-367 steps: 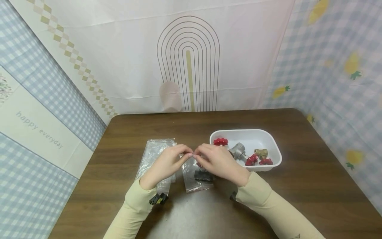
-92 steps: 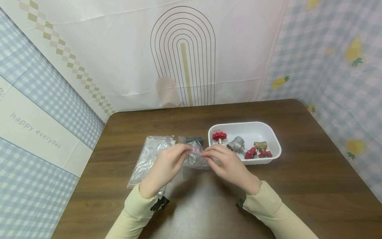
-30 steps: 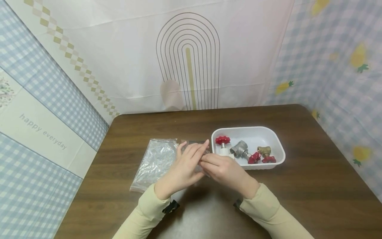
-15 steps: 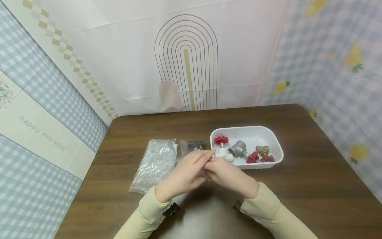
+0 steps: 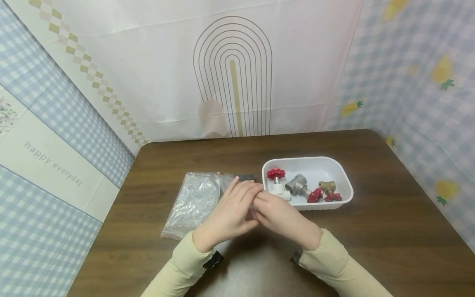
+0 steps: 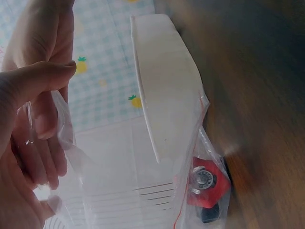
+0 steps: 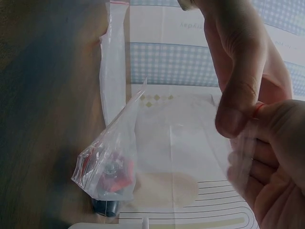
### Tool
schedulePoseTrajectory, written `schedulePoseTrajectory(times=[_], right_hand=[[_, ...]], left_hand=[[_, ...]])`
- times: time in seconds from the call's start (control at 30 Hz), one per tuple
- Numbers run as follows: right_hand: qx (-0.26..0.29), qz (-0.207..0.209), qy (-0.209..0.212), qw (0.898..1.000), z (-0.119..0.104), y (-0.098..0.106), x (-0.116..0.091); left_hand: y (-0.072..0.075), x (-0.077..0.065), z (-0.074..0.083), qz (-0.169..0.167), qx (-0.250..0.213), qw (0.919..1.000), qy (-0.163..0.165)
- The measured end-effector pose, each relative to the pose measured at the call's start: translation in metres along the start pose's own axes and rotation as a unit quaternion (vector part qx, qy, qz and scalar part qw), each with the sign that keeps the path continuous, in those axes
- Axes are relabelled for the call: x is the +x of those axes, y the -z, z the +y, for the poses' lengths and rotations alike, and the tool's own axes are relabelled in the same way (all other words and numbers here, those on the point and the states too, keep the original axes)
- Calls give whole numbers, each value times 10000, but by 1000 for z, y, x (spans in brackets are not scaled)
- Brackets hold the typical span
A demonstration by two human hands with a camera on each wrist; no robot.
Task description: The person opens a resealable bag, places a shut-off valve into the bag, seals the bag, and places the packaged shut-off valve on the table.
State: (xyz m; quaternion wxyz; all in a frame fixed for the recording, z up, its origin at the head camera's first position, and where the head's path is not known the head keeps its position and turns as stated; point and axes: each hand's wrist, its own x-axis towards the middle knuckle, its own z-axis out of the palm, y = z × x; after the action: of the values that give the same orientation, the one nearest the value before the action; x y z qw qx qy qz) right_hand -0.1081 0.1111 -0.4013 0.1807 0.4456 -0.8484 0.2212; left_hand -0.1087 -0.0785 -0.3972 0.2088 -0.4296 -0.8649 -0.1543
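My left hand and right hand meet above the table, left of the tray. Between them they pinch the upper edge of a clear zip bag. In the head view the left fingers lie fairly straight over the curled right fingers. Both thumbs are at the bag's edge in the wrist views, and a bit of red seam shows by the right thumb. Inside the bag's lower part is a valve with a red handwheel and a black body. The hands cover most of the bag in the head view.
A flat clear plastic bag lies left of the hands. Close on the right stands a white tray holding several valves: a white one, a grey metal one and a brass one, with red handwheels.
Earlier the hands pinched the bag's edge with fingertips apart; now they overlap, the left fingers over the right hand. Since half a second ago the left fingers have shifted slightly. Tray and flat bag stay put.
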Motion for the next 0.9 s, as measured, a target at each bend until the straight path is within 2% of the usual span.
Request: schedulePoseTrajectory(times=[0.17,0.3,0.43,0.63,0.9], right_hand=[[-50,-431,128,9990,0,1,1],[74,-725,219,9971,0,0,1],[100,-799,162,9966,1,-3,-1],[-388,-799,162,9959,1,-4,-4],[-334,-971,47,9947,1,-5,-4]], left_hand=[[-1,1,0,45,-110,9995,-307],[-4,2,0,-138,-229,9984,-497],[-5,0,0,-299,-178,9980,-536],[-5,-1,-3,-160,273,9976,-609],[-6,-4,-2,-388,180,9977,-525]])
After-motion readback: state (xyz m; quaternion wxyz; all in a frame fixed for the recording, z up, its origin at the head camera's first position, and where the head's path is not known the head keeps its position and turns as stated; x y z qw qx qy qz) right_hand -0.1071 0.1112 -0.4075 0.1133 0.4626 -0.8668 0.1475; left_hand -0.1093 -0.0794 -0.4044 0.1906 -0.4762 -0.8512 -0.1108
